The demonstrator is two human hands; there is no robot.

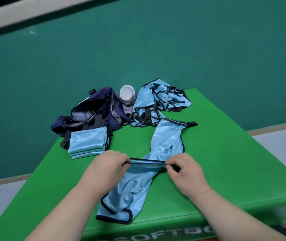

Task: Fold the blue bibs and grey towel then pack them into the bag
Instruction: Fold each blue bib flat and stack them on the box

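Note:
A light blue bib point(166, 141) with dark trim lies stretched across the green mat. My left hand point(110, 164) and my right hand point(182, 165) each pinch its dark edge and hold that edge taut between them. A stack of folded blue bibs point(87, 142) sits to the left, in front of the open navy bag point(90, 115). Several crumpled blue bibs point(161, 100) are heaped at the back. The grey towel point(127, 103) pokes out between the bag and that heap.
A white round lid or cup point(127, 92) rests on the grey towel. The green mat point(225, 153) is a raised block whose front edge is near me and whose right edge drops to a pale floor. A teal wall stands behind.

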